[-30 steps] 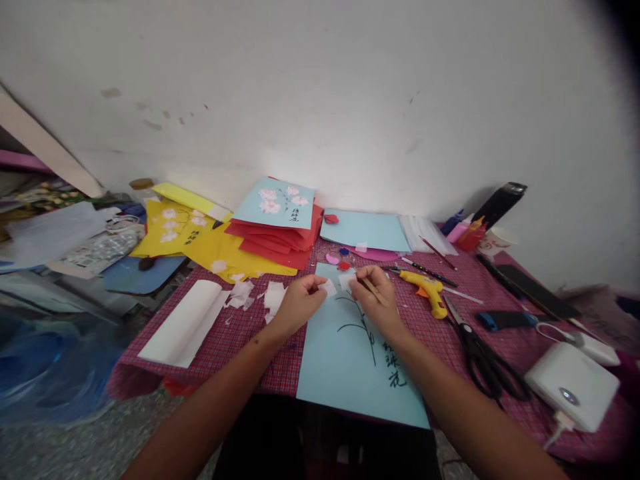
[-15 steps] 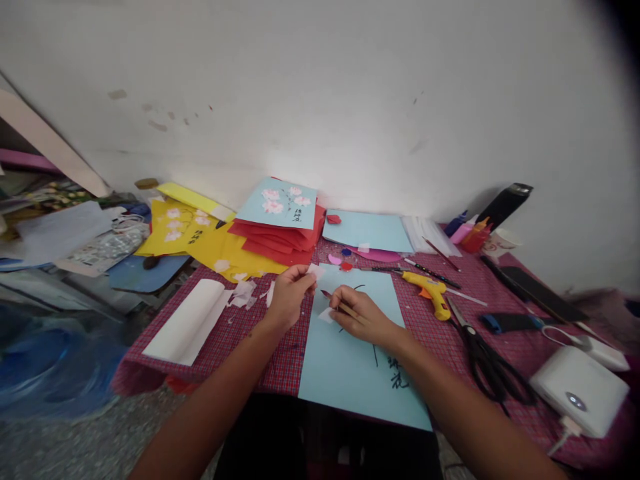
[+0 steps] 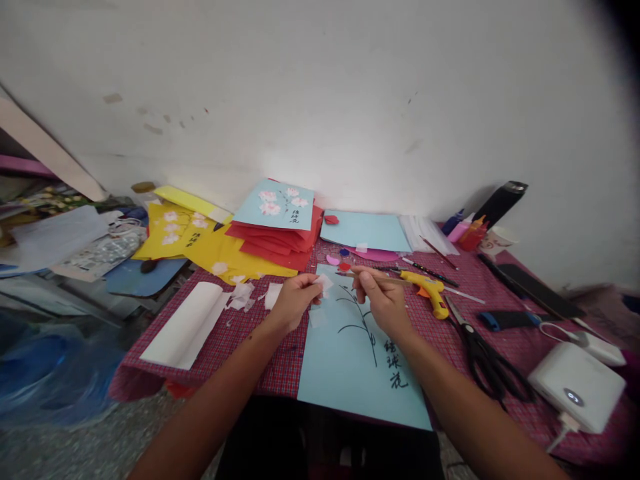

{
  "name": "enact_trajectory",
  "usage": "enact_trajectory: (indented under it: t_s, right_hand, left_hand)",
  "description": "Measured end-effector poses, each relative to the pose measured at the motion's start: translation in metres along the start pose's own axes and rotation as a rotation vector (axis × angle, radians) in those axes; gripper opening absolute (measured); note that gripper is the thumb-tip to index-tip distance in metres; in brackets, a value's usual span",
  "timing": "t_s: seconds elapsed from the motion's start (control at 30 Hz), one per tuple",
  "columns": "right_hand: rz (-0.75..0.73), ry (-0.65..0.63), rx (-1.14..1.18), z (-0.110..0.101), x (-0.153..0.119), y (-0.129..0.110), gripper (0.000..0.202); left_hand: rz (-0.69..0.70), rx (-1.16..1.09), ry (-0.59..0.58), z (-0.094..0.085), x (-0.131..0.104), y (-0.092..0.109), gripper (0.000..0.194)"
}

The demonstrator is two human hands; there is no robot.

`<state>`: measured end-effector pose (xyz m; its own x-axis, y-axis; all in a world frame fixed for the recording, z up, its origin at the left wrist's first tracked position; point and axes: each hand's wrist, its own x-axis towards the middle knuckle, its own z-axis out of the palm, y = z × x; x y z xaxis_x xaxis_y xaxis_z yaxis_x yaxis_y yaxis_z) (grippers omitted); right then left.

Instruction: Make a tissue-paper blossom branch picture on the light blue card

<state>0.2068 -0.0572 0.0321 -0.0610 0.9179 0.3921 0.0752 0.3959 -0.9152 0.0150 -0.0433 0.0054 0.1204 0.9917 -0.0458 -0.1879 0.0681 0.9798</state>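
My left hand [image 3: 295, 301] pinches a small piece of thin white paper [image 3: 326, 283] over the upper left of a light blue sheet [image 3: 345, 380]. In my right hand [image 3: 383, 299] is a thin paintbrush [image 3: 353, 274], held almost level with its tip pointing left, close to the white piece. A black branch drawing [image 3: 367, 327] and black written characters [image 3: 393, 363] mark the blue sheet. Another white paper piece [image 3: 318, 318] lies on the sheet just below my left fingers. Red paint [image 3: 345, 267] sits beyond the brush tip.
Left of the sheet are a folded white paper [image 3: 185, 327] and torn scraps [image 3: 241, 297]. Behind stands a stack of red paper [image 3: 280, 243] topped by a blue flower picture [image 3: 275, 205]. To the right lie a yellow glue gun [image 3: 425, 288], black scissors [image 3: 493, 363] and a white power bank [image 3: 577, 387].
My right hand has moved up and right, turning the brush nearly level and uncovering the branch drawing and a white piece on the sheet. My left hand still pinches its paper, slightly lower.
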Motion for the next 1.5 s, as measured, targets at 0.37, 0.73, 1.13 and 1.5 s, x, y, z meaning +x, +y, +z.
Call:
enact_trajectory:
  t_s: [0.37,0.73,1.13,1.5]
  right_hand:
    - [0.047,-0.022,0.062,-0.0031,0.004,0.0041,0.019]
    - [0.04,-0.179,0.03,0.0022,-0.0009,0.001,0.02]
    - [0.05,-0.172,0.008,0.0012,0.001,0.0048,0.019]
    - [0.06,-0.16,0.034,0.0017,0.0022,0.0031,0.02]
  left_hand:
    - [-0.047,-0.028,0.007,0.0021,-0.0015,0.0044,0.025]
    - [-0.09,-0.013,-0.041,0.0055,-0.0058,0.0091,0.022]
    - [-0.085,-0.075,-0.073,0.0063,-0.0049,0.0083,0.021]
    - [-0.075,-0.061,-0.086,0.0046,-0.0053,0.0064,0.023]
